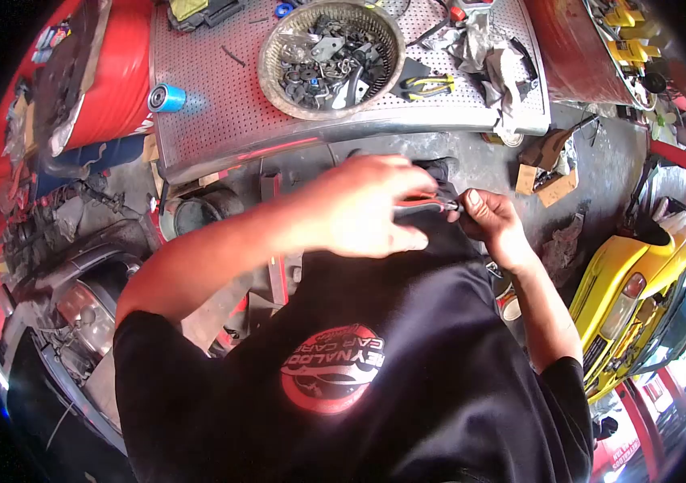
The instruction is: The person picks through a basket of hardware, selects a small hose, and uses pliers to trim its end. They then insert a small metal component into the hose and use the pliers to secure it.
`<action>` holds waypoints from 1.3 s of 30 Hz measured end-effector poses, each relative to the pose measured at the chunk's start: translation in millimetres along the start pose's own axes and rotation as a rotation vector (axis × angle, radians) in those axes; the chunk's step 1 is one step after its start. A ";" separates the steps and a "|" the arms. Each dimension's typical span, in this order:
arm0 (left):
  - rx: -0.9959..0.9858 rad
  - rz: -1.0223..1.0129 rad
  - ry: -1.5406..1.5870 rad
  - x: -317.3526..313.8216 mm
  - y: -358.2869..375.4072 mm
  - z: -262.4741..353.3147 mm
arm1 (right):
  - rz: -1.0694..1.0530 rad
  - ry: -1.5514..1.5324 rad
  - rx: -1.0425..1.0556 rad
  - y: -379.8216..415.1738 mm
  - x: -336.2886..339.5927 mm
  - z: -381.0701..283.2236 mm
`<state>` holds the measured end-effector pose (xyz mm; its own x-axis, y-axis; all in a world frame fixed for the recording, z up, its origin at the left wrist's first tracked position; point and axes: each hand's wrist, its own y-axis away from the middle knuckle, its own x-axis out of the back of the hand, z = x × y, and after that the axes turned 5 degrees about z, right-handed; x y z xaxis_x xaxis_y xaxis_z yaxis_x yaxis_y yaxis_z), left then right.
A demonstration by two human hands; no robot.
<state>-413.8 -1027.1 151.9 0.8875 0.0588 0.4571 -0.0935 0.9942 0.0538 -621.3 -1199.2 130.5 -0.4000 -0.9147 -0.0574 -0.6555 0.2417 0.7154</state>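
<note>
My left hand is partly blurred and curls around the handles of red and black pliers, with the thumb held lower than the fingers. The jaws of the pliers point right, towards my right hand. Thumb and fingers of that hand pinch a small dark part at the tip of the jaws; its kind is too small to make out. Both hands are in front of my black shirt, short of the metal table's near edge.
On the perforated metal table stands a round basket full of small metal parts. Yellow-handled pliers, a blue oil filter and crumpled plastic lie around it. A yellow car stands right, a cardboard box on the floor.
</note>
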 end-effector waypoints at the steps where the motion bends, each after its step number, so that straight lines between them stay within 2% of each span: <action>1: 0.206 -0.098 0.370 5.0 -1.4 -10.7 | 0.030 0.098 0.133 4.1 -1.3 6.6; 3: 0.722 -0.455 0.872 23.2 -1.8 -17.0 | 0.151 0.392 0.480 10.7 -7.8 0.6; 6: 0.656 -0.564 1.091 6.6 0.6 -20.6 | 0.174 0.875 0.988 8.1 -0.7 -12.1; 9: 0.634 -0.591 1.130 -1.1 -9.1 -11.9 | 0.202 1.088 1.072 17.5 8.8 -20.6; 10: 0.629 -0.589 1.128 -5.8 -10.5 -8.2 | 0.192 1.088 1.022 19.5 10.9 -21.3; 13: 0.515 -0.383 1.015 -28.0 -14.4 4.2 | 0.174 0.690 0.770 16.1 14.1 -0.3; 14: 0.571 -0.375 0.678 -31.1 -17.3 9.9 | 0.163 0.682 0.653 21.5 16.0 2.3; 15: 0.331 -0.315 0.243 -33.3 -20.8 17.9 | 0.099 0.618 0.571 20.9 19.8 5.5; 17: -0.023 -0.379 -0.437 -28.0 -30.7 38.5 | -0.034 0.490 0.392 20.7 29.1 22.8; 18: -0.194 -0.264 -0.697 -35.5 -34.9 40.6 | -0.026 0.304 0.301 16.5 31.2 30.1; 19: -0.365 -0.138 -0.950 -45.0 -38.5 42.5 | -0.031 0.162 0.016 16.2 46.0 21.6; 20: -0.522 0.038 -0.998 -44.4 -48.1 34.3 | -0.079 -0.038 -0.047 8.4 61.3 21.2; 21: -0.623 0.090 -0.982 -36.9 -65.2 29.2 | -0.126 -0.241 -0.115 4.8 75.0 21.9; 23: -0.845 0.308 -0.961 -24.7 -98.1 33.2 | -0.276 -0.481 -0.022 5.0 81.8 7.9; 25: -0.807 0.358 -1.043 -28.1 -103.9 57.6 | -0.428 -0.609 -0.007 5.1 101.7 8.7; 26: -0.770 0.381 -1.073 -32.6 -102.4 66.6 | -0.389 -0.526 0.018 13.8 109.7 1.9; 27: -0.730 0.404 -1.099 -38.4 -100.7 75.1 | -0.477 -0.551 0.057 13.8 117.2 4.1; 29: -0.571 0.378 -1.105 -48.3 -102.4 93.1 | -0.498 -0.523 0.102 12.4 126.1 5.9; 31: -0.389 0.312 -1.044 -61.0 -105.0 103.1 | -0.563 -0.501 0.054 7.1 141.2 10.0; 33: -0.386 0.320 -1.085 -37.3 -98.0 113.6 | -0.598 -0.376 0.218 8.5 175.1 18.1; 34: -0.252 0.403 -1.113 -1.4 -88.6 113.3 | -0.548 -0.388 0.210 10.2 208.0 29.1; 35: -0.042 0.482 -1.429 36.1 -67.1 99.0 | -0.431 -0.371 0.263 10.6 239.6 43.3; 36: 0.248 0.444 -1.402 65.9 -44.8 110.2 | -0.300 -0.459 0.331 10.3 249.0 41.5; 37: 0.201 0.652 -1.381 78.0 -32.9 101.7 | -0.149 -0.550 0.392 14.7 260.0 41.4; 38: 0.269 0.776 -1.326 75.4 -28.2 108.5 | -0.289 -0.617 0.428 12.9 274.3 34.9; 39: 0.320 0.864 -1.163 60.6 -36.7 112.0 | -0.282 -0.648 0.521 13.2 270.5 26.6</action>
<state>-407.2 -1070.1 277.0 -0.3289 0.3501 0.8771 -0.6215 0.6191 -0.4802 -755.3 -1434.8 105.9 -0.3600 -0.6371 -0.6815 -0.9307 0.2958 0.2151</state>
